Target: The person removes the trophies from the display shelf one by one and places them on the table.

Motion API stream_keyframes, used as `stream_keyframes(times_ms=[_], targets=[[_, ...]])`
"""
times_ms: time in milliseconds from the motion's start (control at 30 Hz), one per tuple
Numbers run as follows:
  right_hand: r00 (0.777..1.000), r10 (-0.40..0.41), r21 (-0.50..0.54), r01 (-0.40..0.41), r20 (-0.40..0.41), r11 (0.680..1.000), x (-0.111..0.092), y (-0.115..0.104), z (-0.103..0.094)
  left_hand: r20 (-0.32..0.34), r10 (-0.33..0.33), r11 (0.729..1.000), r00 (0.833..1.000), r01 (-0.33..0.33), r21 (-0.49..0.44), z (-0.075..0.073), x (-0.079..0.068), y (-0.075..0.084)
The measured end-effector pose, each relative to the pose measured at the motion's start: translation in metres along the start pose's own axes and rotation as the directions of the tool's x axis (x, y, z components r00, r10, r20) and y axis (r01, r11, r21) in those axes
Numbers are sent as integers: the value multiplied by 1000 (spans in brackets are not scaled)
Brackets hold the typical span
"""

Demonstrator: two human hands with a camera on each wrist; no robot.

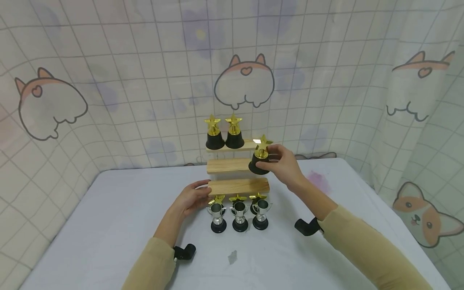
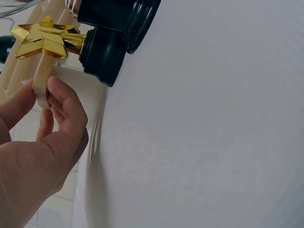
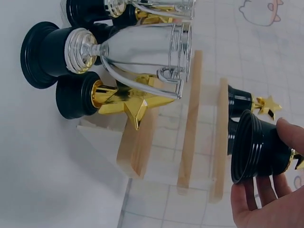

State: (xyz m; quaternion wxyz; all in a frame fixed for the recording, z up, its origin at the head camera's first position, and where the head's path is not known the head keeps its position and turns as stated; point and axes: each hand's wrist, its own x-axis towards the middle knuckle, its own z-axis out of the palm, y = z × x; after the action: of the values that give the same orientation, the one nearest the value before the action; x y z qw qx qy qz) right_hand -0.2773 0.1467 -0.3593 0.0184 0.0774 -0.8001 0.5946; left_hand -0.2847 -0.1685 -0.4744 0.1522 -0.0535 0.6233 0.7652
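- A gold star trophy (image 1: pixel 261 155) appears just right of the head view's centre.
- The right hand (image 1: pixel 285 165) has its grip closed about the trophy's black base.
- The left hand (image 1: pixel 191 198) pinches the lowest shelf (image 1: pixel 238 186) in its grip, left of centre.
- Lower centre: three silver cups (image 1: pixel 239 215) stand on the bench (image 1: pixel 119 229).

In the head view, a grid-patterned curtain (image 1: pixel 163 72) hangs behind the white-covered table (image 1: pixel 108 225), printed with a corgi rump at twelve o'clock (image 1: pixel 244 86), others towards nine and between two and three, and a corgi face (image 1: pixel 422 217) near four. A pink blotch (image 1: pixel 319 182) lies towards four, closer in; a grey patch (image 1: pixel 232 257) sits at six.
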Motion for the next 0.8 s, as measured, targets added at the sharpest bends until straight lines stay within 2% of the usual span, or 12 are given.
stream_keyframes(times_ms=[300,800], targets=[[1000,-24,-21,24,10,999,-17,-2,-1,2,-1,1000,1000,1,-10,1,1,0],[994,-85,-42,88,71,995,-46,-14,3,10,0,1000,1000,0,12,1,-1,2]])
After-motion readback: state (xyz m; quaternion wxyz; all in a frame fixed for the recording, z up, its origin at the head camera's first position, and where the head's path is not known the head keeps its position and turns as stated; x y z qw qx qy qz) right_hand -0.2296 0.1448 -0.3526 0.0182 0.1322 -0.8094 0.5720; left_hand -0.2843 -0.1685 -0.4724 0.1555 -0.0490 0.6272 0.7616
